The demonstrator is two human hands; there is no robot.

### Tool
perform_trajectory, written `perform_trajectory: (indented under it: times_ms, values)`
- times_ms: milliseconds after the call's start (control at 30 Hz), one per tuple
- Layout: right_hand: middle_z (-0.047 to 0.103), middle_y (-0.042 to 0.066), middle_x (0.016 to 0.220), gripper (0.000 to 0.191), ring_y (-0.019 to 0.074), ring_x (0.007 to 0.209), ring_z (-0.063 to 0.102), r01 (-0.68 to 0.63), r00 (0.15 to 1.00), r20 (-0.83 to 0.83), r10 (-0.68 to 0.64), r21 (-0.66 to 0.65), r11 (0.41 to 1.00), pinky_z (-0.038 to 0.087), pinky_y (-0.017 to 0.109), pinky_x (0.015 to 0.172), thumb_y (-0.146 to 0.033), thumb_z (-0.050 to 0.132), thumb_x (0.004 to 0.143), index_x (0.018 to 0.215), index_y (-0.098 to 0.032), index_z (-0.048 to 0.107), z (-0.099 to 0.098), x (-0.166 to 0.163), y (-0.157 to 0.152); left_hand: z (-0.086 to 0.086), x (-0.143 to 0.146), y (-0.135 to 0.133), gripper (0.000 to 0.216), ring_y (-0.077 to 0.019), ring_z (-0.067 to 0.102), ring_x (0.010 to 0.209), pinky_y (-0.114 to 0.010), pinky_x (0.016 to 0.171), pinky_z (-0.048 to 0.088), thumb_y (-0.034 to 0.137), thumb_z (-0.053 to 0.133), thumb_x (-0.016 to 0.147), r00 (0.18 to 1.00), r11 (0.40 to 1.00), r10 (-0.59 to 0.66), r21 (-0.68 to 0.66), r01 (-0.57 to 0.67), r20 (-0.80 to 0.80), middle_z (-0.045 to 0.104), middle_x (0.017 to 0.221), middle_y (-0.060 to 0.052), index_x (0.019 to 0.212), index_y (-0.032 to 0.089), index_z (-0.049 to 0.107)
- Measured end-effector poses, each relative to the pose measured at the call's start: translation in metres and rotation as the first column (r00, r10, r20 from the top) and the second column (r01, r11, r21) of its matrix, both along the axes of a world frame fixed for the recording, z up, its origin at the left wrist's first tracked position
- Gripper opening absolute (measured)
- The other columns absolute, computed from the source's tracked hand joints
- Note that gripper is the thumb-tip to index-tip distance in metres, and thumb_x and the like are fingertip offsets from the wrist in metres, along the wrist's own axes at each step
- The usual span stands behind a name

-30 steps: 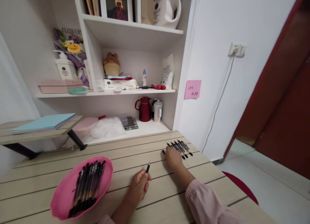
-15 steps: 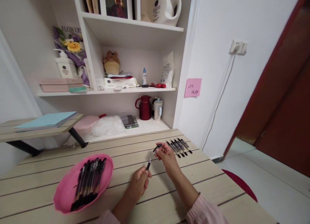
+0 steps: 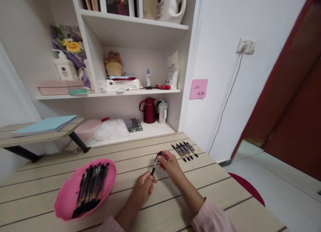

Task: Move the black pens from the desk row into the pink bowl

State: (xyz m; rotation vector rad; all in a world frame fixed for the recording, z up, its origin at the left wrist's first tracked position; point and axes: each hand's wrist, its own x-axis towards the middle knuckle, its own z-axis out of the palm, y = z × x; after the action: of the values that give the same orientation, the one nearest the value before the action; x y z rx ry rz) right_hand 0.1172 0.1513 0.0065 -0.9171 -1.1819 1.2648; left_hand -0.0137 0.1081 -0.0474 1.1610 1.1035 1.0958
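Observation:
My left hand [image 3: 144,186] is closed around the barrel of a black pen [image 3: 152,171], whose tip end points up and away. Between the fingers of my right hand [image 3: 169,164] is a clear pen cap [image 3: 156,158] with a black top and clip. The cap's open end meets the pen's tip; how far it covers the tip I cannot tell. Left of my hands, a pink scalloped bowl [image 3: 61,198] holds several black pens [image 3: 91,188]. Beyond my right hand, several capped pens [image 3: 185,151] lie side by side on the table.
The slatted wooden table [image 3: 130,212] meets a white shelf unit [image 3: 165,128] with a red jug [image 3: 149,111] and a cup [image 3: 163,112]. A small raised stand [image 3: 62,131] carries blue papers [image 3: 45,125] at left. A red round seat [image 3: 247,188] is beside the table's right edge.
My right hand has moved the cap down and left, from apart to meeting the pen's tip. My left hand still holds the pen in nearly the same place. The view has shifted slightly.

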Motion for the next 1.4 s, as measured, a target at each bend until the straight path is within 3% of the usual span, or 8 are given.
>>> perform_trajectory:
  times_ms: [233, 467, 700, 1000, 1200, 1300, 1400]
  values:
    - [0.049, -0.007, 0.047, 0.026, 0.0043, 0.038, 0.041, -0.206, 0.975, 0.071, 0.209, -0.055, 0.977, 0.03, 0.018, 0.04, -0.034, 0.068, 0.058, 0.06, -0.016, 0.049, -0.009, -0.009, -0.01, -0.003, -0.001, 0.002, 0.018, -0.0031, 0.019, 0.024, -0.019, 0.032, 0.009, 0.035, 0.049, 0.069, 0.999, 0.999, 0.033, -0.036, -0.033, -0.012, 0.037, 0.031, 0.01, 0.066, 0.017, 0.052]
    - [0.044, -0.008, 0.044, 0.023, 0.0045, 0.038, 0.039, -0.168, 0.975, 0.139, 0.174, -0.054, 0.984, 0.023, 0.018, 0.039, -0.033, 0.065, 0.061, 0.059, -0.017, 0.049, -0.013, -0.009, -0.01, -0.004, -0.003, 0.005, 0.011, -0.0026, 0.024, 0.022, -0.019, 0.029, 0.009, 0.028, 0.052, 0.061, 0.999, 0.994, 0.038, -0.099, -0.039, -0.017, 0.049, 0.037, 0.006, 0.06, 0.017, 0.052]
    - [0.045, -0.008, 0.041, 0.023, 0.0052, 0.037, 0.038, -0.182, 0.968, 0.156, 0.199, -0.115, 0.977, 0.021, 0.019, 0.039, -0.035, 0.063, 0.061, 0.059, -0.018, 0.047, -0.019, -0.006, -0.006, -0.003, -0.004, 0.007, 0.021, -0.002, 0.027, 0.024, -0.017, 0.028, 0.012, 0.036, 0.059, 0.056, 1.0, 0.992, 0.016, -0.124, -0.015, 0.008, 0.053, 0.042, 0.005, 0.062, 0.017, 0.053]
    - [0.048, -0.007, 0.04, 0.03, 0.0062, 0.037, 0.043, -0.233, 0.965, 0.092, 0.244, -0.118, 0.965, 0.027, 0.019, 0.04, -0.042, 0.064, 0.061, 0.06, -0.018, 0.047, -0.028, -0.01, -0.008, 0.001, -0.003, 0.0, 0.016, -0.001, 0.023, 0.025, -0.017, 0.029, 0.011, 0.032, 0.056, 0.061, 1.0, 0.994, 0.015, -0.113, -0.015, -0.005, 0.049, 0.042, 0.008, 0.064, 0.017, 0.051]
    - [0.055, -0.003, 0.048, 0.04, 0.0054, 0.039, 0.044, -0.308, 0.95, 0.017, 0.311, -0.111, 0.945, 0.024, 0.018, 0.039, -0.049, 0.07, 0.058, 0.065, -0.016, 0.049, -0.019, -0.004, -0.013, 0.011, -0.005, -0.002, 0.019, -0.0023, 0.03, 0.025, -0.017, 0.028, 0.016, 0.035, 0.056, 0.065, 1.0, 0.997, 0.003, -0.075, -0.004, -0.017, 0.052, 0.045, 0.006, 0.063, 0.017, 0.05]
    - [0.056, -0.004, 0.053, 0.045, 0.0048, 0.039, 0.043, -0.268, 0.963, -0.018, 0.268, -0.124, 0.955, 0.023, 0.017, 0.038, -0.049, 0.072, 0.055, 0.08, -0.016, 0.055, -0.017, -0.003, -0.014, 0.012, -0.002, -0.007, 0.023, -0.0024, 0.028, 0.024, -0.017, 0.027, 0.015, 0.04, 0.05, 0.069, 1.0, 0.998, 0.011, -0.059, -0.011, -0.013, 0.052, 0.046, 0.006, 0.069, 0.017, 0.051]
    - [0.055, -0.003, 0.054, 0.044, 0.0052, 0.039, 0.043, -0.231, 0.973, -0.003, 0.232, -0.119, 0.966, 0.023, 0.018, 0.037, -0.051, 0.07, 0.058, 0.08, -0.015, 0.058, -0.018, -0.002, -0.013, 0.011, 0.002, -0.012, 0.022, -0.0025, 0.025, 0.023, -0.017, 0.028, 0.014, 0.039, 0.047, 0.071, 0.999, 0.999, 0.031, -0.042, -0.032, -0.023, 0.05, 0.044, 0.007, 0.074, 0.017, 0.051]
